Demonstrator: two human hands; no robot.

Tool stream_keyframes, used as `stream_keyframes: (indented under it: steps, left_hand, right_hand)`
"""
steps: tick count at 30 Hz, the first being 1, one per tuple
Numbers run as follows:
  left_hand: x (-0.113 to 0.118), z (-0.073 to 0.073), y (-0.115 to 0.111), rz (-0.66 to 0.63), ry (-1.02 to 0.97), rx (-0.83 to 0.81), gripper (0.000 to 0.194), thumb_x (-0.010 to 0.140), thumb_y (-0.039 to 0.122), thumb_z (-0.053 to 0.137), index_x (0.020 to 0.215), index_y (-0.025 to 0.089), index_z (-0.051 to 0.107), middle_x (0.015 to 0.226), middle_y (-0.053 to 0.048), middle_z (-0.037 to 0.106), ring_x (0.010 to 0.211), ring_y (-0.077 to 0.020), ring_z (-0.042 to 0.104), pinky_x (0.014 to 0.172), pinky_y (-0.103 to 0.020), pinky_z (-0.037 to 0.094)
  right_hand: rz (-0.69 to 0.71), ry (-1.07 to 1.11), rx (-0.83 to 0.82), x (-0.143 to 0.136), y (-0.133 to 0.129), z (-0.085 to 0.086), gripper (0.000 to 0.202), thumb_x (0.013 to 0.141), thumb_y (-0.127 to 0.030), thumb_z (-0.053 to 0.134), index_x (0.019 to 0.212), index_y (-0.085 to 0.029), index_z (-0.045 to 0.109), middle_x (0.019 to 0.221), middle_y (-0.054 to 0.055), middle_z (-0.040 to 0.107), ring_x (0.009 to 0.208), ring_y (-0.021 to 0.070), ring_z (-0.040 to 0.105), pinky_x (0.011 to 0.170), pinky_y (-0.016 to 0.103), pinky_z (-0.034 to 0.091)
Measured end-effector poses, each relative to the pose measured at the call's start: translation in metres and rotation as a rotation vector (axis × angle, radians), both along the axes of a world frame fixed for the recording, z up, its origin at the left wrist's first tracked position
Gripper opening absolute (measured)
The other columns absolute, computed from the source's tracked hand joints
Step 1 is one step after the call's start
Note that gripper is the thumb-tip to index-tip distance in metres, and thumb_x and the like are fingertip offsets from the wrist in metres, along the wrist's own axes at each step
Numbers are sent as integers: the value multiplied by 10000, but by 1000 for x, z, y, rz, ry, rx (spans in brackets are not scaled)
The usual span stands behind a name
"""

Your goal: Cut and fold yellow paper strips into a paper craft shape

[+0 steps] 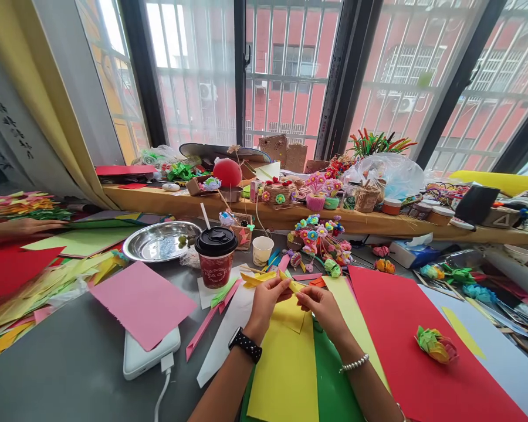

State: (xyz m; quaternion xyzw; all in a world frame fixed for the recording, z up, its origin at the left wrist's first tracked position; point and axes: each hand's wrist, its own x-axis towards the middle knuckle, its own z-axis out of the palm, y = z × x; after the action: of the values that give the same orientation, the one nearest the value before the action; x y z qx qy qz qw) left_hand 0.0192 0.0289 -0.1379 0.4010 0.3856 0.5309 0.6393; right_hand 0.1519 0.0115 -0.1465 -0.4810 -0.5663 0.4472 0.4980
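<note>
A strip of folded yellow paper [257, 279] stretches between my two hands above the table. My left hand [265, 302], with a black dotted watch band at the wrist, pinches it between thumb and fingers. The other end is gripped by my right hand [324, 308], which wears a beaded silver bracelet. Beneath them lie a yellow sheet [286, 369] and a green surface [334, 375], partly covered by my forearms. A pink folded paper strip [205, 328] rests to the left, beside a white sheet [226, 331].
A lidded red cup [215, 264], a paper cup [263, 252] and a metal plate [152, 241] stand ahead. Left are a pink sheet [143, 302] and a white power bank [152, 354]. A paper flower [435, 344] lies on red paper [405, 316]. Another person's hand [30, 227] reaches in.
</note>
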Motion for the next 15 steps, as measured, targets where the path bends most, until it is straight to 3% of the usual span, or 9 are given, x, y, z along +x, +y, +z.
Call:
stream_keyframes:
  steps: [10,15]
  left_hand:
    - [-1,-2,0,-31,11,-11,282,478,314,747,630,97,650,577,-18,602,545,-101,544,629,-240,458]
    - [-1,2,-1,-14,-3,-20,245,523,305,725,616,95,638,574,-12,596,556,-101,554,629,-227,462]
  right_hand:
    - [7,-17,16,1,-1,1,278,650,-418,611,648,-142,573,563,6,588,529,121,544,525,232,443]
    - [14,-21,-30,1,-1,2,308,632,-447,612,640,-144,564,551,1,579,510,116,531,516,232,433]
